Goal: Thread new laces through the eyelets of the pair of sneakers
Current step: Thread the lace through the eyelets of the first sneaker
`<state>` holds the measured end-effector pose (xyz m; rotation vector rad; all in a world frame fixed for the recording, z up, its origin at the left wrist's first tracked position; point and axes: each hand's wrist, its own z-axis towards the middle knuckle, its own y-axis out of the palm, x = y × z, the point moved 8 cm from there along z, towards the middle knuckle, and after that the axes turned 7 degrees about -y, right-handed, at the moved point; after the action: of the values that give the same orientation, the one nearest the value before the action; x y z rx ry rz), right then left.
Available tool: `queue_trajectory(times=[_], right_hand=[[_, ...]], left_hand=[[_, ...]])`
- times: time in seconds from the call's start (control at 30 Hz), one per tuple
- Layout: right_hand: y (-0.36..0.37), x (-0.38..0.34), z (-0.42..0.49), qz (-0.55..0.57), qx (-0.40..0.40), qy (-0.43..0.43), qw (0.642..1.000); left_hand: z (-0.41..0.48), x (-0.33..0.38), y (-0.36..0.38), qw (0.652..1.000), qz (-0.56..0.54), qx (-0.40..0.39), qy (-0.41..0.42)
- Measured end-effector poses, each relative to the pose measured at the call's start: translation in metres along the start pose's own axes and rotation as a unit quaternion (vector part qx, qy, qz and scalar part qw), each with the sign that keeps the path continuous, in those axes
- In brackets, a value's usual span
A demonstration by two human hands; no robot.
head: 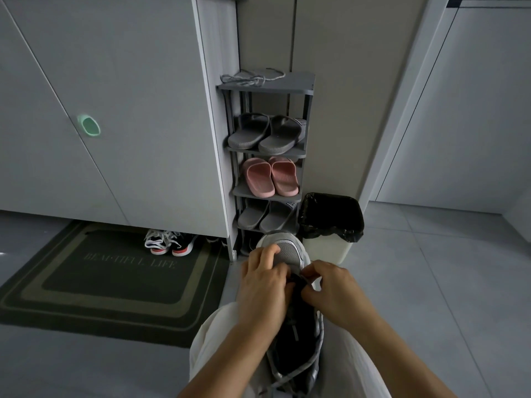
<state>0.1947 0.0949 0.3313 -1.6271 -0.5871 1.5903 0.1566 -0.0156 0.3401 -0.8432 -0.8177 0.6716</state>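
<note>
Grey sneaker: L hand grip curled over forefoot, R hand pinching tight at its dark tongue.

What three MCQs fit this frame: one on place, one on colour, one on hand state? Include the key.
1. Where is the loose lace?
A) on the doormat
B) on top of the shoe rack
C) in the bin

2. What colour are the slippers between the two grey pairs?
A) green
B) yellow
C) pink

3. What is the right hand doing?
A) pinching at the lacing area of the grey sneaker
B) hanging free
C) holding a slipper

Key:
1 B: the lace lies bunched on the rack's top shelf.
2 C: the middle pair is pink.
3 A: its fingertips pinch at the dark tongue area, while the left hand holds the toe.
</note>
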Motion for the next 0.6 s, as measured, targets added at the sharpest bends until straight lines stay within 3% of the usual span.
queue_trajectory(times=[0.1, 0.37, 0.53, 0.6], right_hand=[[0.0, 0.001, 0.001, 0.002, -0.012, 0.007, 1.0], [-0.002, 0.002, -0.006, -0.042, -0.034, -0.012, 0.998], [0.004, 0.017, -0.005, 0.05, -0.098, -0.005, 0.994], [-0.007, 0.017, -0.002, 0.031, -0.047, -0.043, 0.997]], left_hand=[[0.003, 0.006, 0.001, 0.999, 0.032, 0.0, -0.002], [-0.005, 0.001, -0.032, 0.994, 0.04, 0.027, 0.098], [-0.012, -0.054, -0.075, 0.999, 0.001, 0.035, 0.024], [-0.014, -0.066, -0.079, 0.999, -0.023, 0.031, -0.003]])
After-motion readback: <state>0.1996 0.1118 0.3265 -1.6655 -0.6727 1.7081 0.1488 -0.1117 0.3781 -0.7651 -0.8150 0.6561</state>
